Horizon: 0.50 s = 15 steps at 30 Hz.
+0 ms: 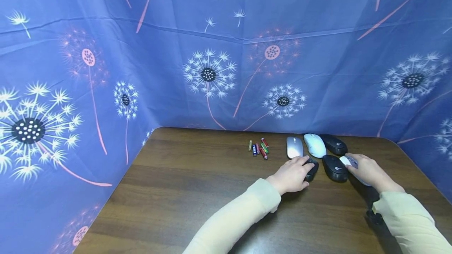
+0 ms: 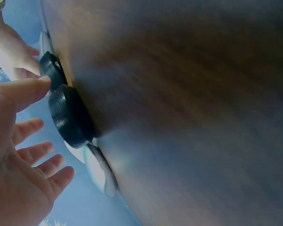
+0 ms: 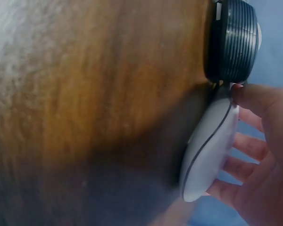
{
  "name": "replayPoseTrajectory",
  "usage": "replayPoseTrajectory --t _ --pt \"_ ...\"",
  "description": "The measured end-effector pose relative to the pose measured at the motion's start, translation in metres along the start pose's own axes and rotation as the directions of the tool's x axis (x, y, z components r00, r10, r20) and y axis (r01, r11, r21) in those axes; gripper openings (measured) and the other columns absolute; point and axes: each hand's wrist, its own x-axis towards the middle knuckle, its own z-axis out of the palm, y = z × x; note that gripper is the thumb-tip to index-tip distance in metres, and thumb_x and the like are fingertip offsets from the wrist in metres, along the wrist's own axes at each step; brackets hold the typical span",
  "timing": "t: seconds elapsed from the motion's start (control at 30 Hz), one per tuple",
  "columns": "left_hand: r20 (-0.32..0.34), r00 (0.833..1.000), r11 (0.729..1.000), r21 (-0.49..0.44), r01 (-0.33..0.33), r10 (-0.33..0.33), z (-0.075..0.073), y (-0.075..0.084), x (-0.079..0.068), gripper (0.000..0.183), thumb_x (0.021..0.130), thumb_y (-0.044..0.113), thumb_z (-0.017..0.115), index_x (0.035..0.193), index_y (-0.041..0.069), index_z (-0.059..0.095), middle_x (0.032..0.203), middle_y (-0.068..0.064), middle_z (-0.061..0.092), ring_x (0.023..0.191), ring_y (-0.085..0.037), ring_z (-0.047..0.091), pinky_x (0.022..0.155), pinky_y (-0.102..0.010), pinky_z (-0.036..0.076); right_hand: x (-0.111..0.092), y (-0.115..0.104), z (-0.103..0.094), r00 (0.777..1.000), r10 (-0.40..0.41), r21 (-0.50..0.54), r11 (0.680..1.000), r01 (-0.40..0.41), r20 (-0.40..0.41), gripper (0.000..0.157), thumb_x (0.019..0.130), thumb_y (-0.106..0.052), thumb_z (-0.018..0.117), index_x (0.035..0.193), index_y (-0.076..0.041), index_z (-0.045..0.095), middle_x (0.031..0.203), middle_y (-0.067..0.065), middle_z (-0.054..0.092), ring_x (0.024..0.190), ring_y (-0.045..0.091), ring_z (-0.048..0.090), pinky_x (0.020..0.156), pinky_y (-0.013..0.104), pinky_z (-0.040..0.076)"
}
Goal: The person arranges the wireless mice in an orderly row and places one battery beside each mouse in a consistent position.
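My left hand reaches over a black computer mouse, partly hiding it. In the left wrist view its thumb and loosely spread fingers lie around that ribbed black mouse, not closed on it; whether they touch it is unclear. My right hand holds a white-and-grey mouse, which stays on the table. The right wrist view shows the thumb at one end of this mouse and the fingers along its far side. Another black mouse lies between the two hands.
Behind the hands lie a silver mouse, a pale blue-white mouse and a black mouse, close together. Several small coloured batteries lie to their left. Blue dandelion-print cloth hangs behind the wooden table.
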Motion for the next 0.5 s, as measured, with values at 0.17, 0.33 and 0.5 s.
replayPoseTrajectory --t 0.17,0.33,0.5 --pt "0.001 1.0 1.0 0.007 0.009 -0.009 0.003 0.003 0.006 0.062 0.088 0.044 0.063 0.142 0.026 0.041 0.147 0.002 0.038 0.132 -0.013 0.039 0.105 -0.023 0.033 0.001 0.001 0.002 1.0 0.0 0.018 1.0 0.0 0.001 0.045 0.086 -0.013 0.06 0.12 0.015 0.051 0.119 0.041 0.047 0.108 0.057 0.044 0.088 0.064 0.037" --pt "0.023 0.999 0.999 0.034 0.025 -0.026 0.005 0.006 0.01 0.053 0.088 0.046 0.062 0.137 0.03 0.048 0.141 0.007 0.043 0.125 -0.009 0.042 0.099 -0.02 0.039 0.001 0.001 0.002 1.0 0.005 0.012 1.0 -0.005 0.024 0.045 0.087 -0.013 0.06 0.121 0.014 0.05 0.12 0.042 0.046 0.109 0.058 0.043 0.088 0.065 0.036" --pt "0.029 0.999 0.998 0.044 0.043 -0.044 0.005 0.009 0.014 0.049 0.088 0.046 0.062 0.133 0.03 0.051 0.133 0.009 0.047 0.114 -0.008 0.045 0.09 -0.018 0.043 0.002 0.003 0.003 0.998 0.004 0.005 1.0 -0.004 0.056 0.044 0.088 -0.014 0.058 0.123 0.012 0.049 0.121 0.043 0.044 0.11 0.059 0.041 0.088 0.066 0.035"
